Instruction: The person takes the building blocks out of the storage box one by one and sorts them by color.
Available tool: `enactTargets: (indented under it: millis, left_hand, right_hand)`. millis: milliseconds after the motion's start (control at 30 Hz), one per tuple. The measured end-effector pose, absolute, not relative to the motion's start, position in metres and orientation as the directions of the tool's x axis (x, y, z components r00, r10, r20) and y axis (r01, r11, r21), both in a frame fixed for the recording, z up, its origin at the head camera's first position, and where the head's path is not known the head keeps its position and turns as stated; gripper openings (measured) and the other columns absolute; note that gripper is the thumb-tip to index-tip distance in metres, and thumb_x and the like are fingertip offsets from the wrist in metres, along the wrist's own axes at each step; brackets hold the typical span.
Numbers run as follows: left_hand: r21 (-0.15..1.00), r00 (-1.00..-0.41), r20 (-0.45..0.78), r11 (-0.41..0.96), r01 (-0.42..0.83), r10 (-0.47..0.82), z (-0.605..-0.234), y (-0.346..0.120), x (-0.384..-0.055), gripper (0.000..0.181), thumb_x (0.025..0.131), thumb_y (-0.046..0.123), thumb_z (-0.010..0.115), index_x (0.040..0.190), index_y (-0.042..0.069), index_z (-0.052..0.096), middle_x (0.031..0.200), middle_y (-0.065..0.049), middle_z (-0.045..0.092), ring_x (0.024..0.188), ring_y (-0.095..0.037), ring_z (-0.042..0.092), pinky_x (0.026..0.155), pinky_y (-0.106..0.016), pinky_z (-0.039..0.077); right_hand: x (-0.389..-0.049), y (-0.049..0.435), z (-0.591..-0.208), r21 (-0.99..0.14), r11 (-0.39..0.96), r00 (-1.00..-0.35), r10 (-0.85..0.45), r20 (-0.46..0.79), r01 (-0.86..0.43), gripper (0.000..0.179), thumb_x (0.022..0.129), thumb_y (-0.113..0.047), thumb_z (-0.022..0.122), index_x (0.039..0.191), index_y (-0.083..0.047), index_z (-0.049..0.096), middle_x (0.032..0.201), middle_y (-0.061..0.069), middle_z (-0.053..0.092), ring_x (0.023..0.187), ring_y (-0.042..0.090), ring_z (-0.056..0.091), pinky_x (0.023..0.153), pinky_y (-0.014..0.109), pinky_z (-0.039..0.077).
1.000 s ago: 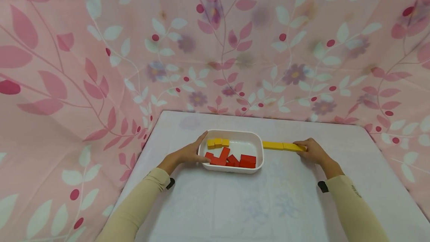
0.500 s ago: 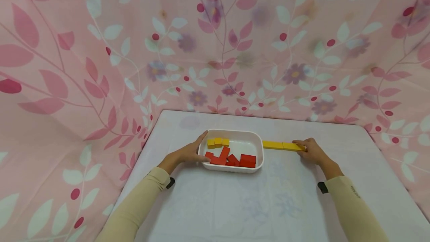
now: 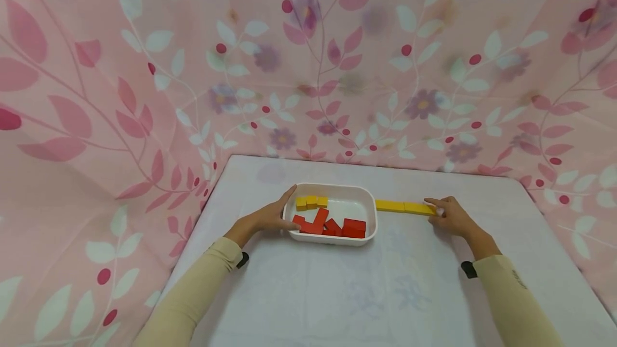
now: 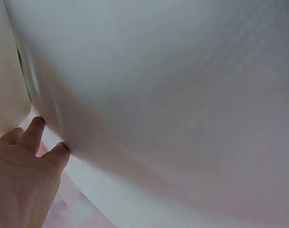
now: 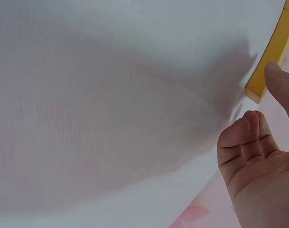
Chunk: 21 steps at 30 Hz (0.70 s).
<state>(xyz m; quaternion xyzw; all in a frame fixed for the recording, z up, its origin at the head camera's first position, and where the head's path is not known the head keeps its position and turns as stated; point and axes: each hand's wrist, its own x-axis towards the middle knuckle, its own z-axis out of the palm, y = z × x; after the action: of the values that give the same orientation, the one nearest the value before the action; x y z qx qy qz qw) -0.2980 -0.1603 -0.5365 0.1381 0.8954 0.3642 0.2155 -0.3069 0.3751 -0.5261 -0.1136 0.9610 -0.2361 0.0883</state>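
Note:
A white tray (image 3: 356, 187) stands on the table, with small yellow blocks (image 3: 311, 203) and several red blocks (image 3: 354, 228) inside. My left hand (image 3: 265, 217) holds its left end, thumb at the near corner and index finger at the far one. In the left wrist view, fingertips (image 4: 36, 124) lie close by the tray's wall (image 4: 6, 71). Two long yellow blocks (image 3: 405, 208) lie end to end, running right from the tray. Around their right end is my right hand (image 3: 453, 216), thumb and index finger spread. The right wrist view shows a gap between the block's end (image 5: 254, 95) and the bent fingers (image 5: 237, 142).
A white cloth covers the table (image 3: 337, 293). Pink floral curtains (image 3: 318, 68) hang behind and to the left of it. The table's far edge (image 3: 463, 176) lies a short way beyond the tray and the yellow blocks.
My right hand has loosened its hold on the end of the yellow block and shifted slightly right. The tray, the blocks and my left hand keep their places on the table.

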Motion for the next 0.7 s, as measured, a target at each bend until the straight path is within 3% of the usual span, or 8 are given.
enactTargets:
  millis: [300,467,700]
  left_hand:
    - [0.723,-0.860,-0.287,0.684,0.094,0.422,-0.537,-0.158,-0.297,0.117,0.075,0.055,0.079,0.155,0.047,-0.006,0.167,-0.003,0.010,0.149,-0.032,0.024,0.117,-0.061,0.024]
    - [0.721,-0.870,-0.281,0.687,0.087,0.405,-0.537,-0.158,-0.297,0.117,0.074,0.057,0.080,0.154,0.049,-0.005,0.167,-0.002,0.011,0.149,-0.031,0.025,0.117,-0.060,0.025]
    - [0.709,-0.865,-0.297,0.700,0.083,0.404,-0.535,-0.159,-0.298,0.118,0.073,0.059,0.079,0.154,0.049,-0.006,0.167,-0.003,0.010,0.149,-0.032,0.025,0.116,-0.061,0.025]
  right_hand:
    - [-0.301,0.383,-0.519,-0.512,0.837,-0.971,-0.239,-0.025,-0.193,0.063,0.090,-0.016,0.071,0.145,-0.002,0.044,0.132,0.037,0.038,0.084,0.031,0.054,0.070,0.036,0.051]
    - [-0.300,0.378,-0.517,-0.560,0.803,-0.972,-0.233,0.023,-0.205,0.066,0.090,-0.024,0.073,0.146,-0.005,0.043,0.131,0.032,0.044,0.088,0.033,0.056,0.070,0.032,0.050]
    - [-0.300,0.362,-0.509,-0.643,0.745,-0.975,-0.222,0.015,-0.179,0.070,0.092,-0.029,0.071,0.149,-0.006,0.039,0.135,0.031,0.044,0.094,0.036,0.058,0.074,0.029,0.051]
